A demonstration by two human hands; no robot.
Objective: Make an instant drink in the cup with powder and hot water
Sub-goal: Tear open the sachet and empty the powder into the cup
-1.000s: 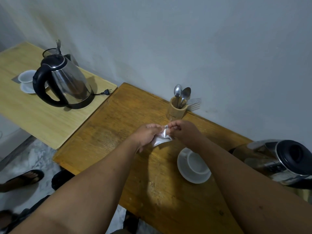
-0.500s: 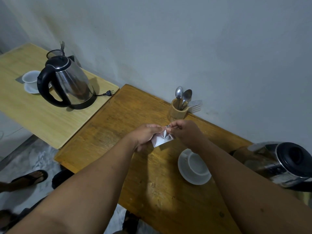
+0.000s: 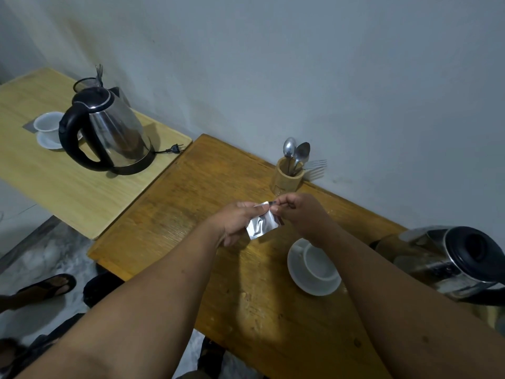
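Note:
A small silver foil powder sachet [image 3: 261,225] hangs above the brown wooden table [image 3: 191,192]. My left hand [image 3: 235,220] pinches its left top edge and my right hand [image 3: 300,212] pinches its right top corner, fingers close together. A white cup [image 3: 318,262] stands empty on a white saucer [image 3: 306,283], just below and to the right of the sachet, partly behind my right wrist. A steel kettle with a black lid [image 3: 448,261] stands at the right edge of the table.
A wooden holder [image 3: 287,177] with two spoons and a fork stands against the wall. On the lighter table [image 3: 68,187] to the left are a second steel kettle [image 3: 109,129], its plug, and another cup on a saucer [image 3: 49,127]. A sandalled foot [image 3: 46,287] is on the floor.
My hands with the sachet have stayed almost in place; the top corner between my fingers looks pulled slightly further apart. The view shifted a little.

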